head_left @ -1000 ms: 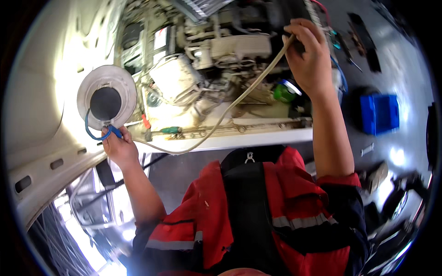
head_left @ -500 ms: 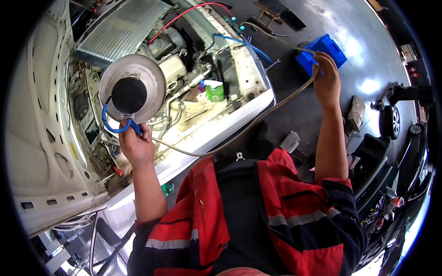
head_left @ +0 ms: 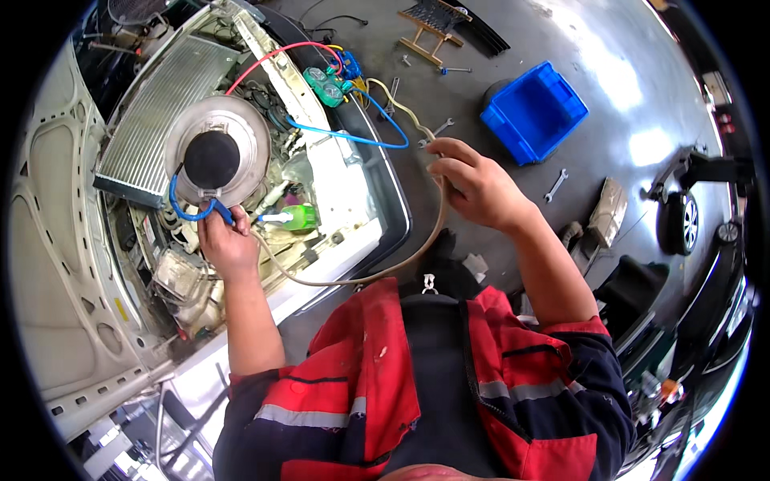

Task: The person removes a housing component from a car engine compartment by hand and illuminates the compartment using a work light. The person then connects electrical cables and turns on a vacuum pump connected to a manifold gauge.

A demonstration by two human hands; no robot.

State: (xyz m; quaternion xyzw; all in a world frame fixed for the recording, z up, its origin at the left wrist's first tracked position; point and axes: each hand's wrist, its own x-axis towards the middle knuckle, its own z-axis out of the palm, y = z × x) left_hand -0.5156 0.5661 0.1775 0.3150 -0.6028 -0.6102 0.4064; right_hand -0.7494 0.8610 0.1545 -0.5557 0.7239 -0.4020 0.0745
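My left hand (head_left: 230, 244) is closed around a blue grip below a round metal dish (head_left: 255, 148) with a black round centre (head_left: 212, 159). The dish hangs over the open engine bay, and a blue cord (head_left: 174, 200) loops at its side. A tan hose (head_left: 361, 280) runs from beside my left hand in a sagging curve up to my right hand (head_left: 481, 191), whose bent fingers pinch it. Beyond that hand the hose turns yellowish and leads toward a green manifold gauge set (head_left: 325, 86) on the car's front edge, with a red hose (head_left: 277, 53) and a blue hose (head_left: 345, 136).
Behind the dish lies a finned radiator (head_left: 164, 120); a green bottle (head_left: 298, 217) sits in the bay. The raised hood (head_left: 72, 264) stands at the left. On the floor are a blue bin (head_left: 501, 128), a wrench (head_left: 555, 185) and a wooden-framed stool (head_left: 433, 40).
My right hand has moved left, away from the blue bin, still on the hose. The view has shifted, and the gauge set now shows fully. My left hand keeps its hold.
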